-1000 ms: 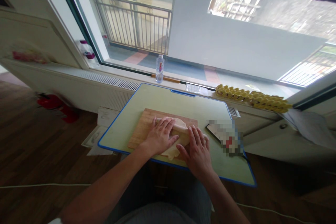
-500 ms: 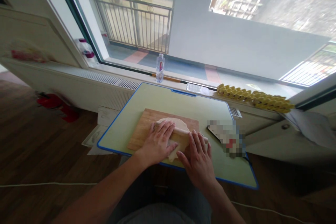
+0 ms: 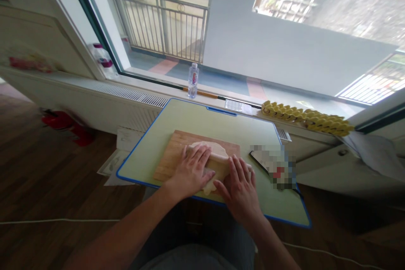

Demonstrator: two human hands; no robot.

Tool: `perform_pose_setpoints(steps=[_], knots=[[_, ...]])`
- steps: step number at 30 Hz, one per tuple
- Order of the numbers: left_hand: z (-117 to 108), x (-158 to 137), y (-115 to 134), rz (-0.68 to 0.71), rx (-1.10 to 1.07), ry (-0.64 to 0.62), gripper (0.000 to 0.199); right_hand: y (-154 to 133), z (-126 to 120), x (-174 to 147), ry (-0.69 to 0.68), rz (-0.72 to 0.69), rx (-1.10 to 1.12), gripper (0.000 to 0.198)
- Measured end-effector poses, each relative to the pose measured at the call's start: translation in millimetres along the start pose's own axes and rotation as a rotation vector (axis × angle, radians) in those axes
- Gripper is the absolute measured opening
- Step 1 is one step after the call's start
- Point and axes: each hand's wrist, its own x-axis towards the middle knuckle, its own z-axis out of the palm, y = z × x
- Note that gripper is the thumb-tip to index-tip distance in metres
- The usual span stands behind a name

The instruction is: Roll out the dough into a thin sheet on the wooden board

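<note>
A pale rolling pin (image 3: 219, 158) lies across a thin, flattened sheet of dough (image 3: 209, 187) on a wooden board (image 3: 167, 158). My left hand (image 3: 193, 173) rests over the pin's left part, fingers stretched out and thumb spread toward the middle. Over its right part lies my right hand (image 3: 239, 183), also with extended fingers and the thumb apart. Both hands touch the pin from above without wrapping round it. The dough shows beyond the pin and between my hands; the rest is covered.
The board sits on a pale green folding table (image 3: 190, 116) with a blue rim. A blurred-out flat item (image 3: 272, 166) lies to the right. On the windowsill are a water bottle (image 3: 193, 81) and yellow egg trays (image 3: 303, 118). A red fire extinguisher (image 3: 68, 126) is at left.
Both hands stay on the rolling pin in nearly the same place. The view has shifted very slightly.
</note>
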Motion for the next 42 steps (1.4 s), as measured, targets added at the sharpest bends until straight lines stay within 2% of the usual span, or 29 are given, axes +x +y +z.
perform_pose_setpoints(steps=[3,5,13,16,19,24,27,30,37,39,42], knots=[[-2.5,-19.9,2.8,0.028,-0.002,0.011,0.075,-3.3,-2.9,-17.0,0.004,-0.015,0.005,0.081],[-2.6,-21.3,2.6,0.031,0.002,0.005,0.076,-3.7,-1.7,-16.7,-0.001,-0.004,0.006,0.082],[4.2,33.5,-8.2,-0.043,0.01,-0.038,0.073,5.1,8.2,45.3,-0.046,0.107,-0.009,0.084],[4.6,37.3,-9.0,-0.047,0.01,-0.024,0.069,5.0,6.6,50.6,-0.051,0.117,-0.013,0.082],[2.3,20.1,-6.0,-0.018,0.007,0.011,0.069,3.2,3.8,34.2,-0.024,0.082,-0.016,0.082],[-4.5,-26.0,2.3,0.067,0.003,0.033,0.073,-3.1,-1.8,-10.4,0.0,0.012,-0.008,0.086],[-5.2,-37.5,3.8,0.078,0.027,0.033,0.074,-5.3,-2.0,-20.9,0.002,0.015,-0.009,0.088],[-1.3,-26.9,0.2,0.079,0.03,0.045,0.076,-3.1,1.8,-9.6,0.002,0.026,-0.004,0.083],[8.4,23.8,-9.8,-0.018,0.0,0.01,0.074,4.2,9.3,42.9,-0.025,0.097,-0.029,0.083],[8.3,26.4,-9.6,-0.023,-0.011,0.01,0.073,3.7,8.8,45.7,-0.03,0.104,-0.032,0.082],[5.4,15.2,-6.8,-0.01,-0.021,0.039,0.07,2.3,6.1,34.8,-0.017,0.086,-0.028,0.084]])
